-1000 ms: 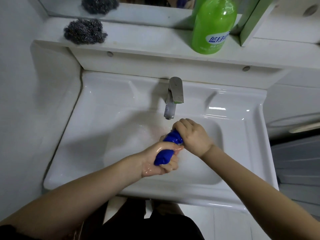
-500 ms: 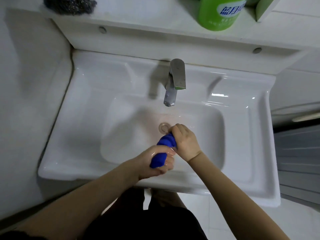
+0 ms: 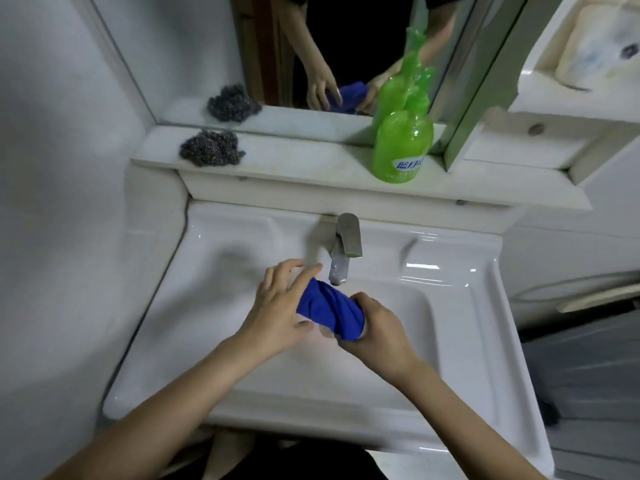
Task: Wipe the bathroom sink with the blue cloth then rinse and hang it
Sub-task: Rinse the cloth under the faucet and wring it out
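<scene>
1. Left hand (image 3: pixel 277 306): fingers splayed wide and nearly straight, laid over the left end of the cloth (image 3: pixel 329 310). Thumb sits under the cloth. The end rests against my palm; no fist round it.
2. Right hand (image 3: pixel 375 332): fingers curled tight round the right end of the cloth, which is bunched in my grip.
3. Cloth: blue, twisted into a thick roll that spans from one hand to the other. It is held up over the basin of the sink (image 3: pixel 467 341), clear of the porcelain, and just in front of the tap (image 3: pixel 346 251) spout.
4. Whether the cloth touches the spout, I cannot tell.
5. Shelf (image 3: pixel 311 164) behind the sink: a green bottle (image 3: pixel 401 147) stands upright at the right, and a grey scourer (image 3: pixel 209 148) lies at the left, well apart from it.
6. Mirror (image 3: pixel 194 46) above the shelf reflects both hands and the cloth, plus the bottle and scourer.
</scene>
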A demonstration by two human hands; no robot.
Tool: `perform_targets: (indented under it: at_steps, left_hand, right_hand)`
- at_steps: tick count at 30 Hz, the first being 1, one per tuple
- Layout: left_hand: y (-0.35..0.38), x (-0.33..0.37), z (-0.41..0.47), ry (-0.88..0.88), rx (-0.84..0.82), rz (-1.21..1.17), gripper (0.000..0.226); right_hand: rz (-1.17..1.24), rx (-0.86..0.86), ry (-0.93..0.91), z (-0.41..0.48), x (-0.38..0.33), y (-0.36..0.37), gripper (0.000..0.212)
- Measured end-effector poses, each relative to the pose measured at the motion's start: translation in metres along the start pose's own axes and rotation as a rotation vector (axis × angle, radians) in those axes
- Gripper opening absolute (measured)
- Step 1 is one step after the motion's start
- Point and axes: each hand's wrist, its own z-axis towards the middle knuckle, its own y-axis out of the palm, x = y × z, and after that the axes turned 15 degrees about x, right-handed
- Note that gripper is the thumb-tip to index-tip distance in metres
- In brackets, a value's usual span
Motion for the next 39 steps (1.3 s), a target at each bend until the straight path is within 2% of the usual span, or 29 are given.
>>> perform_targets:
  at_steps: [1,3,5,6,8,10,12,13,15,16,19,22,24,27,28,29,32,35,37,39]
  left_hand:
    - [-0.007,0.004,-0.002,-0.113,0.063,-0.059,0.08]
    - [-0.02,0.015,-0.006,-0.458,0.124,-0.332,0.068]
    - [-0.026,0.028,-0.009,-0.813,0.042,-0.75,0.063]
    - [-0.024,0.033,-0.01,-0.914,-0.029,-0.927,0.066]
    - [-0.017,0.041,-0.013,-0.988,-0.084,-1.078,0.064]
    - [-0.01,0.045,-0.018,-0.995,-0.031,-1.013,0.062]
    - [-0.003,0.041,-0.025,-0.956,0.028,-0.901,0.054]
    - [-0.002,0.038,-0.028,-0.939,0.047,-0.88,0.046]
    - [-0.003,0.033,-0.031,-0.92,0.027,-0.907,0.032]
    - [-0.006,0.032,-0.03,-0.913,-0.008,-0.93,0.032]
    - [-0.02,0.032,-0.022,-0.865,-0.092,-0.997,0.042]
    - [-0.032,0.028,-0.011,-0.844,-0.071,-1.052,0.042]
    - [-0.032,0.027,-0.009,-0.833,-0.024,-1.027,0.039]
    - [-0.021,0.031,-0.014,-0.773,0.077,-0.854,0.023]
    - [-0.016,0.032,-0.017,-0.718,0.099,-0.771,0.014]
    - [-0.012,0.034,-0.019,-0.664,0.118,-0.686,0.009]
    - [-0.01,0.04,-0.022,-0.528,0.174,-0.539,0.029]
    - [-0.02,0.047,-0.024,-0.494,0.059,-0.631,0.032]
    - [-0.026,0.047,-0.022,-0.593,-0.027,-0.788,0.028]
    - [-0.027,0.045,-0.018,-0.713,-0.037,-0.842,0.032]
  right_hand:
    - [-0.017,0.048,0.02,0.0,-0.006,-0.004,0.031]
    - [-0.044,0.14,0.055,-0.003,-0.017,-0.009,0.033]
    - [-0.036,0.195,0.059,-0.011,-0.028,-0.008,0.041]
    - [-0.024,0.192,0.024,-0.017,-0.033,-0.005,0.046]
    - [0.036,0.112,-0.031,-0.031,-0.038,0.004,0.053]
    - [0.247,-0.018,0.053,-0.046,-0.039,0.011,0.039]
    - [0.474,-0.096,0.267,-0.052,-0.039,0.012,0.02]
    - [0.507,-0.103,0.349,-0.051,-0.037,0.011,0.014]
    - [0.469,-0.09,0.415,-0.044,-0.036,0.007,0.019]
    - [0.468,-0.074,0.436,-0.041,-0.036,0.004,0.024]
    - [0.671,0.04,0.554,-0.028,-0.035,-0.003,0.021]
    - [0.846,0.086,0.62,-0.023,-0.031,-0.009,0.025]
    - [0.786,0.097,0.639,-0.024,-0.029,-0.004,0.028]
    - [0.433,0.242,0.561,-0.028,-0.028,0.009,0.014]
    - [0.4,0.279,0.517,-0.028,-0.029,0.011,0.009]
    - [0.459,0.272,0.49,-0.026,-0.035,0.01,0.004]
    - [0.726,0.147,0.531,-0.015,-0.058,0.005,0.02]
    - [0.755,0.161,0.505,-0.005,-0.065,0.003,0.022]
    - [0.7,0.18,0.479,-0.004,-0.06,0.004,0.015]
    - [0.659,0.166,0.461,-0.008,-0.055,0.007,0.014]
